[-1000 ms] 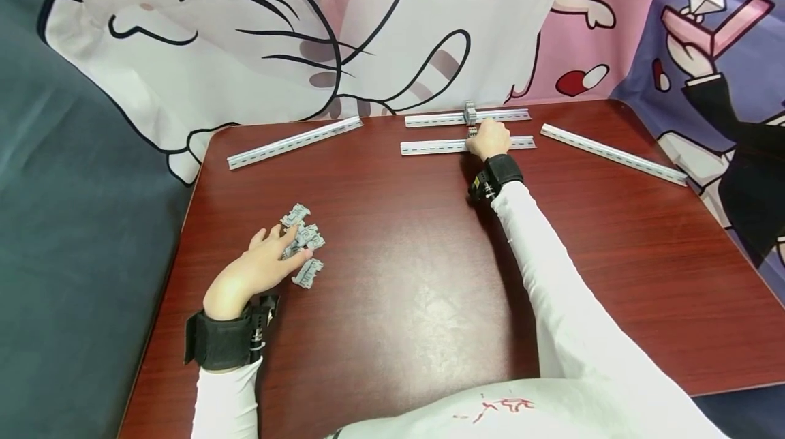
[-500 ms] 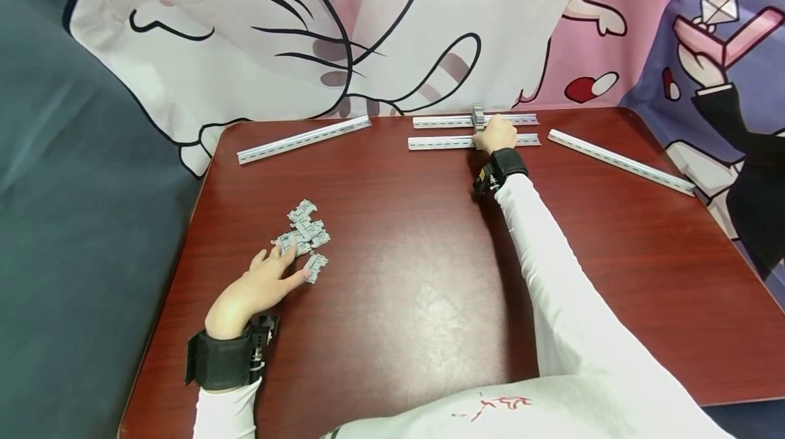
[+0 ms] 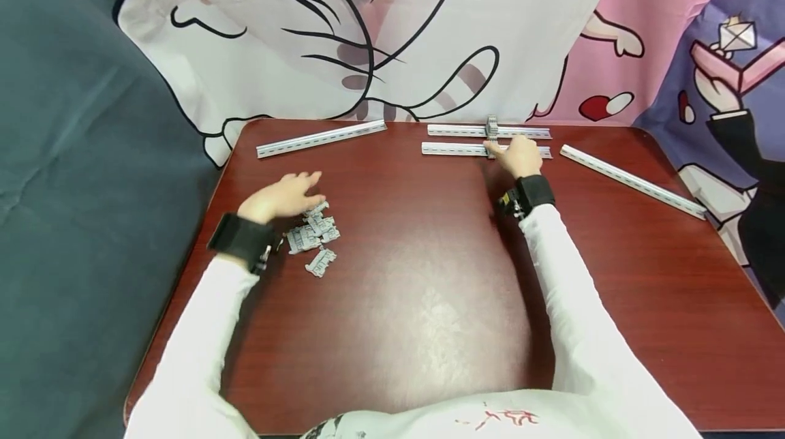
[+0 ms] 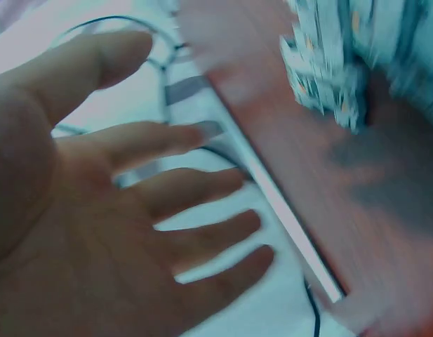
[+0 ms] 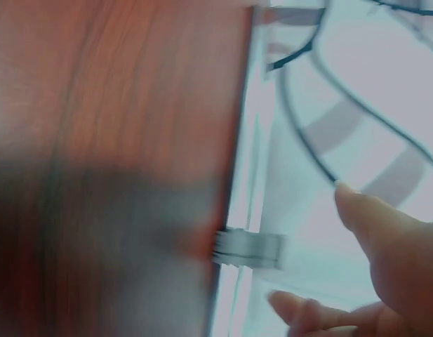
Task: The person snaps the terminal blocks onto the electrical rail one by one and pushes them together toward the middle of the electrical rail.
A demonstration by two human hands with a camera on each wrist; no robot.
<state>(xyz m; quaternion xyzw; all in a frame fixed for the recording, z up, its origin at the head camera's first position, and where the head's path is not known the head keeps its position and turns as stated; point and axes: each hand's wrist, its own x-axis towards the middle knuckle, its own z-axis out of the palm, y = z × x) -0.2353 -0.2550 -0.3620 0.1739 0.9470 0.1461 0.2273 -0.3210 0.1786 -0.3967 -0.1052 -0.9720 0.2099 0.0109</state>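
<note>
My left hand point(image 3: 285, 197) hovers over the far end of a loose pile of grey terminal blocks point(image 3: 303, 240). Its fingers are spread and hold nothing in the left wrist view, where the blurred blocks point(image 4: 328, 70) lie beyond the fingertips. At the back, my right hand point(image 3: 520, 156) is by the front slotted DIN rail point(image 3: 454, 148), with one digit stretched towards a grey block point(image 3: 492, 151) on that rail. Another block point(image 3: 492, 127) sits on the rear DIN rail point(image 3: 454, 130). In the right wrist view, thumb and fingers stand apart from a mounted block point(image 5: 251, 249).
One slotted rail point(image 3: 321, 138) lies slanted at the back left, another point(image 3: 634, 180) at the back right. A printed cloth point(image 3: 429, 30) hangs behind the brown table point(image 3: 429, 303). Black camera straps point(image 3: 242, 238) wrap both wrists.
The left hand has moved from the pile's near left side to its far end. The right hand has loosened from the front rail's block and drawn slightly away. The head view has shifted.
</note>
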